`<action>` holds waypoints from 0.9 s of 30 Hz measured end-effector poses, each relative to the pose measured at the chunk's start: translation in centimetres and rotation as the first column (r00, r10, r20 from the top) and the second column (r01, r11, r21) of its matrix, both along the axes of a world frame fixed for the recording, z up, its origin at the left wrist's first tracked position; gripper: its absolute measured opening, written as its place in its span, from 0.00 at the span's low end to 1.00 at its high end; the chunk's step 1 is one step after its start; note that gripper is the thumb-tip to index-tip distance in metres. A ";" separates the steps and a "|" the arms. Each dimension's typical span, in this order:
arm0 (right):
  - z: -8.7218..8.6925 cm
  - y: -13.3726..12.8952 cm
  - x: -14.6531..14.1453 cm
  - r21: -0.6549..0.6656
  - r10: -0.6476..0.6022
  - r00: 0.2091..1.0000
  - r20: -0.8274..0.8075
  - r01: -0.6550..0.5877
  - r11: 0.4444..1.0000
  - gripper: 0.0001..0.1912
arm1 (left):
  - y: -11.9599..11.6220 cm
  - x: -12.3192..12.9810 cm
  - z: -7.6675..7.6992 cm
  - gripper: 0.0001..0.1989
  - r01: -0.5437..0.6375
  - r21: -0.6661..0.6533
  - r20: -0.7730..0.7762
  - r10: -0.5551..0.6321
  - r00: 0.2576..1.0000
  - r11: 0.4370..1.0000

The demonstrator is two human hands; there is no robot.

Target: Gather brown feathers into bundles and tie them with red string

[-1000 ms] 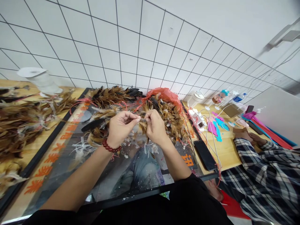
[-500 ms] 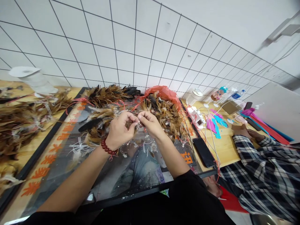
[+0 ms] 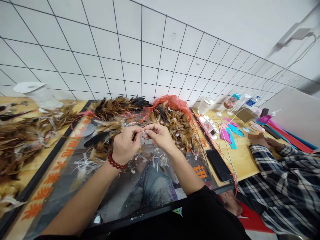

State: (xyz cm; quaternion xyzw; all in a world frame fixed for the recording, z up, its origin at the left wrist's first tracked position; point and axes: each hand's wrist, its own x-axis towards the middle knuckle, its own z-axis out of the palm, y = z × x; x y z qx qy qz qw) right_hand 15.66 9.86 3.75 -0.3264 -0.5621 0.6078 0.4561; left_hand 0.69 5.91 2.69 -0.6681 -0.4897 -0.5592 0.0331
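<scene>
My left hand point(image 3: 126, 143), with a red bead bracelet point(image 3: 116, 162) at the wrist, is pinched closed. Its fingertips meet those of my right hand point(image 3: 158, 136), also closed in a pinch. Something small and whitish shows between the fingertips, too small to name. Both hands are above a dark board point(image 3: 117, 203) with orange lettering. Brown feathers point(image 3: 175, 125) lie just beyond my right hand, and more feathers point(image 3: 107, 125) lie behind my left. White strips point(image 3: 87, 162) rest on the board left of my left wrist.
A feather pile point(image 3: 27, 136) and a white roll point(image 3: 40, 95) are at the left. A red plastic bag point(image 3: 172, 100) sits by the wall. At the right are a black phone point(image 3: 219, 165), a power strip point(image 3: 209, 126), cables and a person in a plaid sleeve point(image 3: 265, 160).
The view has tilted slightly, so the table sits a little lower. My hands still meet at the fingertips, with my right fingers now more extended over the pinch.
</scene>
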 end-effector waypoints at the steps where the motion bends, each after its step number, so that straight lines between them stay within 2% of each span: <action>1: 0.0 0.0 0.0 -0.002 -0.001 1.000 0.010 0.001 1.000 0.21 | 0.1 -0.1 0.0 0.06 0.000 0.014 -0.027 0.001 1.000 1.000; 6: 0.0 -0.2 0.1 0.115 -0.030 0.992 0.123 0.016 0.993 0.13 | 0.3 -0.5 0.3 0.03 0.014 0.021 -0.107 -0.012 0.994 1.000; 11: 0.1 -0.4 0.5 0.308 -0.180 0.952 0.247 0.099 0.946 0.06 | -0.1 -1.0 1.2 0.05 0.028 -0.004 -0.123 -0.028 0.992 1.000; 13: 0.1 -0.2 0.7 0.327 -0.220 0.945 0.244 0.134 0.936 0.06 | -0.3 -1.2 1.6 0.05 0.061 -0.006 -0.170 -0.061 0.983 0.998; 17: 0.4 0.1 1.0 0.288 -0.207 0.960 0.188 0.148 0.946 0.07 | -0.6 -1.7 2.5 0.05 0.156 -0.073 -0.307 -0.171 0.936 0.985; 20: 0.7 0.0 1.3 0.339 -0.234 0.951 0.204 0.156 0.928 0.07 | -0.7 -1.8 3.3 0.05 0.143 -0.064 -0.216 -0.154 0.964 0.988; 23: 0.8 -0.2 1.5 0.456 -0.264 0.930 0.254 0.125 0.881 0.07 | -0.7 -1.7 3.9 0.15 0.155 -0.083 -0.097 -0.163 0.982 0.984; 25: 0.7 -0.3 1.5 0.541 -0.281 0.920 0.272 0.095 0.836 0.06 | -0.5 -1.5 3.9 0.16 0.201 -0.204 -0.088 -0.223 0.971 0.958; 27: 0.6 -0.3 1.4 0.594 -0.306 0.924 0.228 0.117 0.796 0.06 | -0.3 -1.4 3.6 0.15 0.231 -0.381 -0.013 -0.255 0.967 0.895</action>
